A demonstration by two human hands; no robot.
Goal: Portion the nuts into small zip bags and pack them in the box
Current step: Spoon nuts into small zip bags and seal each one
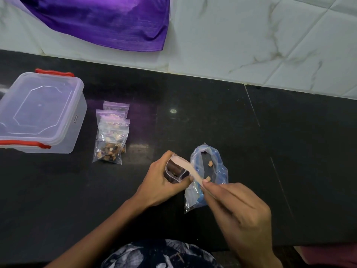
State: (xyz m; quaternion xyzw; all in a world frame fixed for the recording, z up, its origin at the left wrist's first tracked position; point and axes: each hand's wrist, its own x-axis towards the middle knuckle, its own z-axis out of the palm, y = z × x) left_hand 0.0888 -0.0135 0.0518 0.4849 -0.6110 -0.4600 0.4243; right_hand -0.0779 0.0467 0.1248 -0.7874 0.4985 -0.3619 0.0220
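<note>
1. Clear plastic everywhere in the head view, the only view there is. The left hand (164, 178) has its grip curled round a small zip bag (174, 172), mouth held open, with something dark plus one nut low inside.
2. The right hand (237, 206) pinches a pale flat stick (188, 167) that works as a scoop, its far tip at the bag's mouth.
3. What could go wrong, I'd guess: that mouth is narrow and the plastic floppy, so a tilted stick could tip nuts onto the black desk (212, 122), or the mouth folds shut if the left grip slackens.
4. Just right of the hands is a bluish supply bag (207, 175), open and nearly spent, only a couple of nuts visible.
5. Far left: a pile of filled zip bags (112, 136) lying on the desk, nuts bunched at their near ends.
6. Left of those, the clear box (40, 113) with red latches, lid on. Nothing packed that I can see.
</note>
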